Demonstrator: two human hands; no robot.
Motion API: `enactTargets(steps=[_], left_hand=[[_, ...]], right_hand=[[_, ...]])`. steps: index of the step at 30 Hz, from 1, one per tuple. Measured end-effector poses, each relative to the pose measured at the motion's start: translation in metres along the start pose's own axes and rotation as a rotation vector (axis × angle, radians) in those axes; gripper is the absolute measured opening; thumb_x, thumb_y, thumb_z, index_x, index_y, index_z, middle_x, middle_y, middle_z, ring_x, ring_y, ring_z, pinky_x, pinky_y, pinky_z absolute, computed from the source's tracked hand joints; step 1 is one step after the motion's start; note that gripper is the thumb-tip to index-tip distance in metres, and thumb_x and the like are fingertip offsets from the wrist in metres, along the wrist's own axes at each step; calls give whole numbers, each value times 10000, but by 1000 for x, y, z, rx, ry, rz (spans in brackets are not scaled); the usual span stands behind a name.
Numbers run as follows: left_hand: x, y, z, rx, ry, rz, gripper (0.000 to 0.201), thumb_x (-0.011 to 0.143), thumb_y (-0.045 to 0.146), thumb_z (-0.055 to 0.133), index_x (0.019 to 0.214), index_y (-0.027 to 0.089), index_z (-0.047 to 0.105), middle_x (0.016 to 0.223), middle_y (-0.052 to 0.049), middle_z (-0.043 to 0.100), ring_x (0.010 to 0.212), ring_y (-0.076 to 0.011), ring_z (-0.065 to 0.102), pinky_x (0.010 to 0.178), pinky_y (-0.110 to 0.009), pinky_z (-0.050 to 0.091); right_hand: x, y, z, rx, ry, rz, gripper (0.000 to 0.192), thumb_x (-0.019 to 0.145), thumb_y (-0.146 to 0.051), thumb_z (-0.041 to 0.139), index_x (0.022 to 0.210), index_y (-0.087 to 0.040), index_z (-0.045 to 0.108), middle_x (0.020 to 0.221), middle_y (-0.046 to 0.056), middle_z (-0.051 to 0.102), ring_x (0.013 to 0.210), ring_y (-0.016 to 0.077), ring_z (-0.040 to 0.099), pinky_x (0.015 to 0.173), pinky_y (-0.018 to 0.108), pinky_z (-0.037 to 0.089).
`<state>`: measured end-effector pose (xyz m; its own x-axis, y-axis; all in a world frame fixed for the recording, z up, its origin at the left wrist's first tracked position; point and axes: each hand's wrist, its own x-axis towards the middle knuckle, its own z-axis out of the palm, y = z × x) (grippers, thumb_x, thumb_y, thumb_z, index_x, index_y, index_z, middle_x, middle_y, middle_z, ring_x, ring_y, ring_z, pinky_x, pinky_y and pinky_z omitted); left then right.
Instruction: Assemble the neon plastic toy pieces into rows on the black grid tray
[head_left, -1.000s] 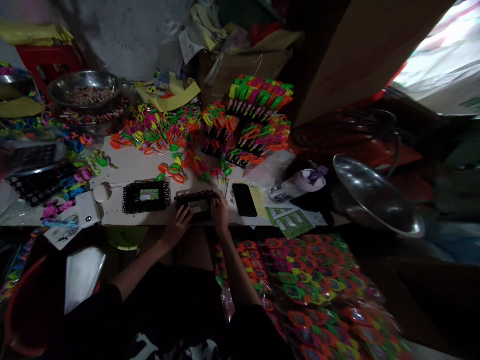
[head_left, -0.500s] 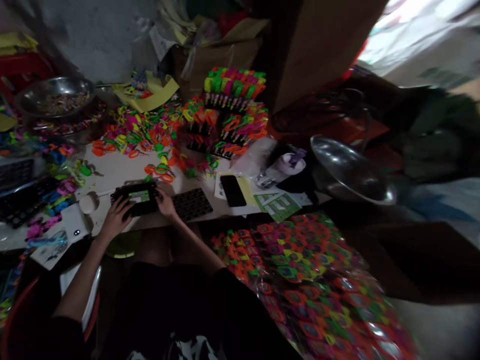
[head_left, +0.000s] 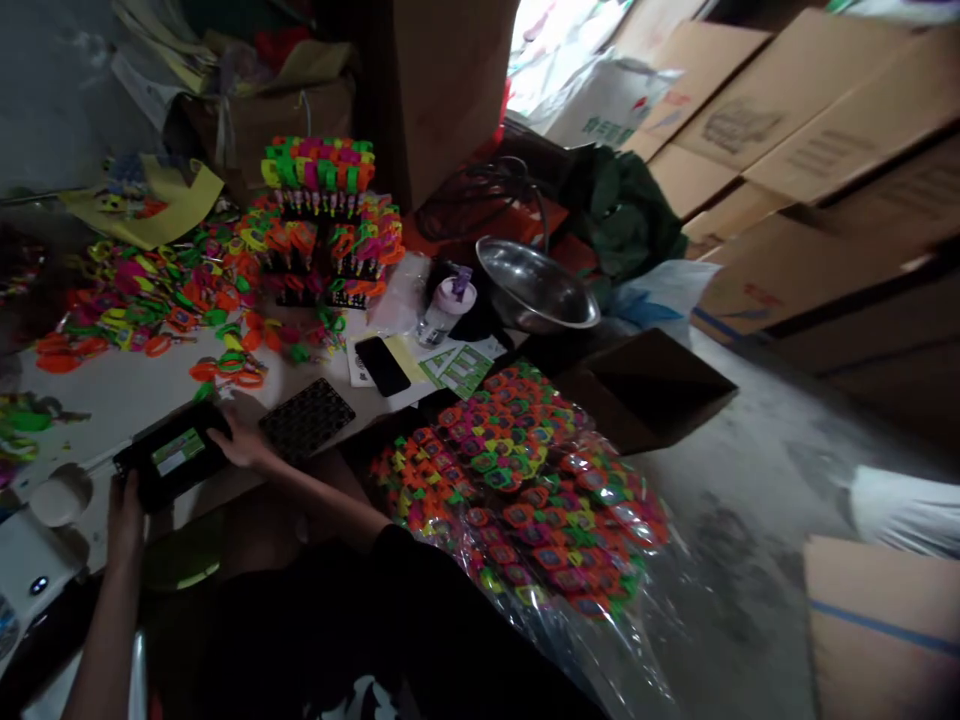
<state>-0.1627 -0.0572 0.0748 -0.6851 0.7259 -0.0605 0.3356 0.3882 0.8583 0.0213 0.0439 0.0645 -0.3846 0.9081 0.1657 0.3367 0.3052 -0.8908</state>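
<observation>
A flat black tray [head_left: 161,488] lies at the table's near edge, with a green and white card [head_left: 178,450] showing in its middle. My left hand [head_left: 126,512] is closed on the tray's near left edge, its fingertips partly hidden. At the opposite end, my right hand [head_left: 244,443] grips the right edge. Just right of that hand, a second black panel with rows of holes [head_left: 307,415] rests flat. Beyond the tray lie loose orange and green toy watches [head_left: 229,370], part of a larger heap [head_left: 161,285].
A black rack of bright toy watches [head_left: 319,175] stands at the back. To its right are a phone [head_left: 382,365], a lidded bottle [head_left: 448,310] and a metal bowl [head_left: 536,285]. Bagged watches [head_left: 525,500] lie below the table's right side. An open carton [head_left: 652,390] and stacked cartons [head_left: 810,110] stand farther right.
The view has swung right, so the table sits farther left and the cartons show. My left hand has moved from the tray's face to its edge; the tray looks tilted.
</observation>
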Motion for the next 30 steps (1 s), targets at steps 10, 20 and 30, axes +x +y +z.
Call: enactTargets(steps=[10, 20, 30], left_hand=[[-49, 44, -4, 35, 138, 23, 585, 807, 571, 563, 1355, 377, 498, 1447, 55, 503, 1321, -246, 492, 1134, -398, 389], [-67, 56, 19, 123, 135, 283, 459, 843, 518, 517, 1219, 260, 578, 1294, -46, 597, 1196, -277, 564, 1066, -456, 430], [-132, 93, 70, -248, -631, 32, 640, 775, 687, 543, 1124, 163, 658, 1085, -108, 705, 1038, -270, 653, 896, -391, 538]], right_hand=[[-121, 136, -311, -590, 795, 476, 538, 820, -131, 405, 1342, -23, 480, 1464, 240, 393, 1417, 291, 297, 1178, 558, 221], [-161, 145, -353, -742, 817, 555, 469, 888, -136, 303, 1249, -76, 596, 1221, 209, 623, 1195, 255, 542, 1077, 480, 372], [-190, 16, -166, -587, 187, -537, 499, 968, -138, 287, 1424, -234, 466, 1334, 42, 600, 1340, 136, 483, 1197, 391, 347]])
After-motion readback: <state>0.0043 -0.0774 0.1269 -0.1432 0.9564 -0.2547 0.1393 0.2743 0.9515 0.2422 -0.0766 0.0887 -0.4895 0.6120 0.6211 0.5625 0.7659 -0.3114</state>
